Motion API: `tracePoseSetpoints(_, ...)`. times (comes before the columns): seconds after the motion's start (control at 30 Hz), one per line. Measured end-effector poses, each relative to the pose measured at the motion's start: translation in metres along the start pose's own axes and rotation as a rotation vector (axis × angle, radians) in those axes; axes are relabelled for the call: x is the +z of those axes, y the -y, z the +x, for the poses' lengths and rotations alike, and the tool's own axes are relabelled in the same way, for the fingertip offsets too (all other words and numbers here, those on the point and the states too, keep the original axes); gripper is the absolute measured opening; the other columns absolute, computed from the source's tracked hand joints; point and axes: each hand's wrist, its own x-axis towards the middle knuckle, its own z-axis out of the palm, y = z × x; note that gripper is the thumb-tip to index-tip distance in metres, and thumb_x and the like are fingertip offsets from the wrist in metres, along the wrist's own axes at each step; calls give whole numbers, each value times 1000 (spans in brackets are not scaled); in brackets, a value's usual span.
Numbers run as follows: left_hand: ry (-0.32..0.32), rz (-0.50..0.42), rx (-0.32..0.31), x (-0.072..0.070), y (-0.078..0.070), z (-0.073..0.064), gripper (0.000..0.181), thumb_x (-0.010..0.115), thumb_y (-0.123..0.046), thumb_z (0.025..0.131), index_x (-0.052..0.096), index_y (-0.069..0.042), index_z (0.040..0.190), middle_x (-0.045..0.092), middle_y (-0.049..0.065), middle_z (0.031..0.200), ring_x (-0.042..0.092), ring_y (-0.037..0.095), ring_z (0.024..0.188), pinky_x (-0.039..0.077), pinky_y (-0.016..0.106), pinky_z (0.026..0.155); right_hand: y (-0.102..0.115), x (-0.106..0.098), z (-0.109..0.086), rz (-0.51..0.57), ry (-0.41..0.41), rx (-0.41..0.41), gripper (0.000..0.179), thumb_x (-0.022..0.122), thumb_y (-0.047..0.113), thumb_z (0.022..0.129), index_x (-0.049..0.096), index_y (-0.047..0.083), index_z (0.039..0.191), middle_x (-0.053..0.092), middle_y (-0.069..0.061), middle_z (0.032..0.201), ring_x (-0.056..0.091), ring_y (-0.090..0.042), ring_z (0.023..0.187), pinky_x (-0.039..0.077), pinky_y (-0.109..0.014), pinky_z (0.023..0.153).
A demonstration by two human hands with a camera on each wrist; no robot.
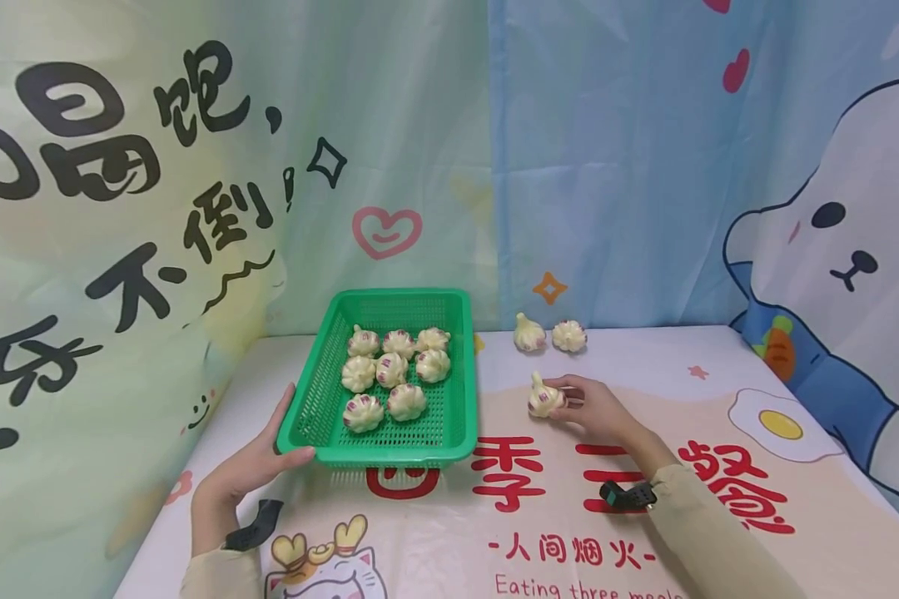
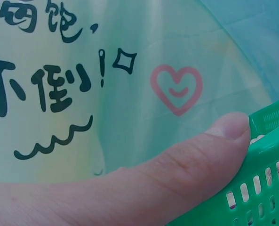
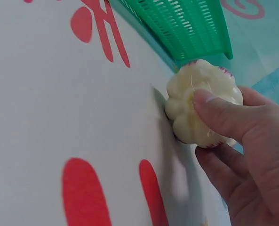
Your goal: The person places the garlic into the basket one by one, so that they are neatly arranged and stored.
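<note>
My right hand (image 1: 586, 406) pinches a white garlic bulb (image 1: 545, 398) with purple marks, its stem upward in the head view. The right wrist view shows the thumb across this bulb (image 3: 188, 110) and the fingers behind it, close over the table. At the front left corner of a green plastic basket (image 1: 389, 457), my left hand (image 1: 250, 466) rests with straight fingers along the side and the thumb at the front rim. In the left wrist view, the thumb (image 2: 191, 162) lies against the basket (image 2: 266, 155). Several garlic bulbs (image 1: 392, 370) lie inside the basket.
Two more bulbs, one with an upright stem (image 1: 528, 333) and a rounder one (image 1: 569, 336), stand at the back of the table near the printed curtain (image 1: 607, 208). A printed cloth (image 1: 562, 507) with red characters covers the table.
</note>
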Motion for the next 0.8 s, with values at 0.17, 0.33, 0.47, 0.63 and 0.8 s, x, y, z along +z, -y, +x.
tracePoseSetpoints(0.17, 0, 23, -1, 0, 1, 0, 104, 66, -31, 88, -18, -36, 149, -16, 13, 159, -1, 45, 144, 17, 67, 107, 0, 3, -2, -20, -33, -5, 58, 76, 29, 79, 55, 20, 132, 52, -10, 138, 51, -35, 125, 48, -43, 95)
tracePoseSetpoints(0.33, 2, 24, 3, 0, -2, -1, 104, 66, -32, 87, -18, -37, 149, -15, 13, 159, -2, 46, 144, 17, 68, 107, 0, 4, -4, -4, -65, -23, 59, 78, 29, 77, 56, 17, 130, 54, -10, 137, 54, -35, 123, 49, -42, 94)
tracePoseSetpoints(0.47, 2, 21, 6, 0, -4, 0, 104, 66, -32, 87, -18, -36, 149, -15, 14, 159, -2, 46, 144, 16, 68, 107, 2, 4, -5, 22, -86, -34, 59, 79, 26, 77, 56, 15, 130, 53, -12, 137, 54, -36, 122, 49, -42, 93)
tracePoseSetpoints(0.63, 3, 21, 20, 1, -3, 1, 105, 67, -33, 87, -17, -37, 149, -13, 14, 159, -1, 45, 144, 17, 67, 107, 10, 3, -6, 62, -113, -54, 57, 77, 21, 79, 55, 13, 132, 52, -13, 138, 54, -36, 122, 49, -42, 93)
tracePoseSetpoints(0.8, -3, 28, 11, -1, 0, 0, 104, 67, -33, 87, -18, -42, 147, -13, 14, 159, 0, 45, 144, 18, 67, 107, 29, 2, -5, 117, -116, -93, 56, 75, 23, 81, 54, 12, 132, 52, -13, 138, 54, -36, 123, 49, -42, 93)
